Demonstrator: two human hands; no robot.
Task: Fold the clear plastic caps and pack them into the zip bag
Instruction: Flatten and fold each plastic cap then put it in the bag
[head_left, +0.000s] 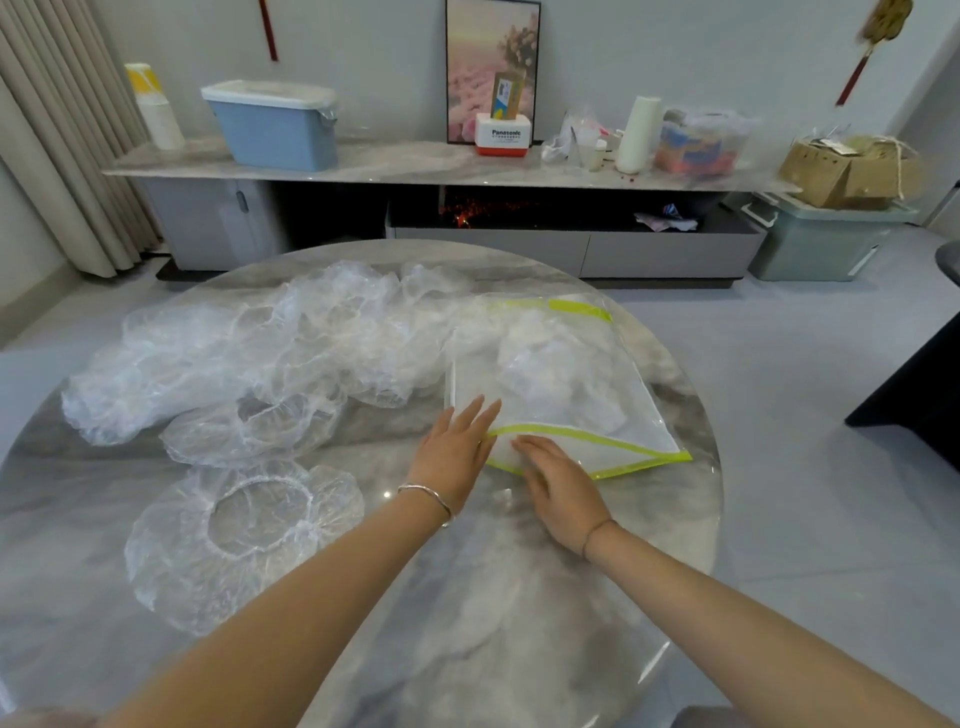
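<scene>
One round marble table (467, 597), grey-veined and glossy, across most of the view. Behind it, against the wall, a long low sideboard (415, 166) with a marble top, crowded with boxes and bottles. On the far left half of the table, a big loose heap of clear plastic caps (260, 353), crumpled and unfolded, with elastic rims, reaching to the right as far as the side of the bag. Next the zip bag (478, 384), flat on the right part of the table, transparent with yellow-green strips at both ends, mouth toward the person and a little open, several whitish folded caps already inside. Apart from the heap, one single cap (171, 561), spread on the near left of the table with the elastic ring upward. Then the left hand (454, 454) on the left corner of the bag mouth, fingers straight and close together, resting flat on the plastic, gripping nothing. Just beside it the right hand (563, 491), palm down, fingers also straight, fingertips at the open mouth between the two yellow-green strips; whether touching a cap inside, cannot tell. Smallest, a silver bangle (428, 493) on the left wrist and a thin dark cord (597, 530) on the right wrist.
</scene>
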